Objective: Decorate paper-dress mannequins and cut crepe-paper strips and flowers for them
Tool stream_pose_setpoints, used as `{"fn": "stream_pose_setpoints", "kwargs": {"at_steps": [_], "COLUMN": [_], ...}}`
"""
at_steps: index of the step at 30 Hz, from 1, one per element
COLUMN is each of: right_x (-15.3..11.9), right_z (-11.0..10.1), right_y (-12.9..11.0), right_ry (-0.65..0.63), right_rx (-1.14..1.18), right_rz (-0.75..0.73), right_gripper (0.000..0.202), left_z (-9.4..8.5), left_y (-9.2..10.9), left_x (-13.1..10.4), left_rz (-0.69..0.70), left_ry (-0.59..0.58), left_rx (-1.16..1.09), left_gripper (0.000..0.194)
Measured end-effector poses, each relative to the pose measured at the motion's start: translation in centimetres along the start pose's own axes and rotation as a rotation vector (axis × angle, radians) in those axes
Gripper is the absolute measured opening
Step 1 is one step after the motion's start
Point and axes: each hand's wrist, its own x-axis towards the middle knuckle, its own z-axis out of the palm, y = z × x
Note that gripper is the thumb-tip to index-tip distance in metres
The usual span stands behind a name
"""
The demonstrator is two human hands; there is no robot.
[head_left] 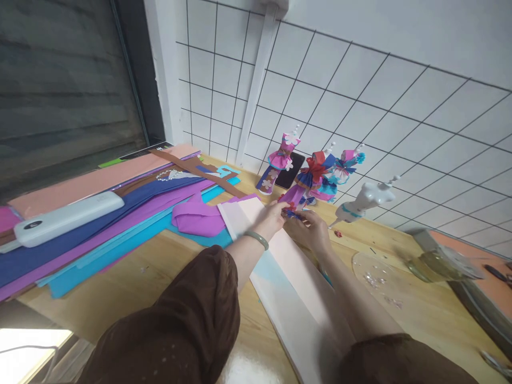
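Observation:
My left hand (275, 217), with a bangle on the wrist, has its fingers closed at the low end of a purple-pink paper skirt. My right hand (315, 230) is pinched just beside it. Between the fingertips is a small blue-and-red paper trim (292, 213), partly covered by the fingers. The skirt seems to belong to a small dress form with a red pleated top (312, 169), though the hands hide part of it. Under both forearms lies a long pale paper sheet (294, 261).
Behind stand dress forms in a pink floral dress (283, 152) and a pink-and-blue dress (344, 165), plus a bare white form (364, 200). A phone (291, 172) leans there. Coloured crepe paper (132, 213) and a white device (72, 216) lie left; a glass jar (444, 264) right.

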Motion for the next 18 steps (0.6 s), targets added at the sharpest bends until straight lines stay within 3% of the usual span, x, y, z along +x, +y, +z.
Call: {"fn": "stream_pose_setpoints", "kwargs": {"at_steps": [7, 14, 18], "right_x": [-1.2, 0.2, 2.0], "right_z": [-1.5, -1.7, -1.3], "right_y": [-0.8, -2.2, -2.7], "right_ry": [-0.139, -0.032, 0.053], "right_rx": [0.081, 0.372, 0.475], "right_rz": [0.045, 0.266, 0.317], "right_gripper": [0.027, 0.035, 0.041], "left_z": [0.4, 0.7, 0.8], "left_y": [0.2, 0.7, 0.7], "left_x": [-0.3, -0.7, -0.5], "left_rz": [-0.047, -0.099, -0.11], "left_ry": [-0.002, -0.015, -0.033], "left_rx": [-0.033, -0.105, -0.147], "left_gripper": [0.014, 0.009, 0.008]}}
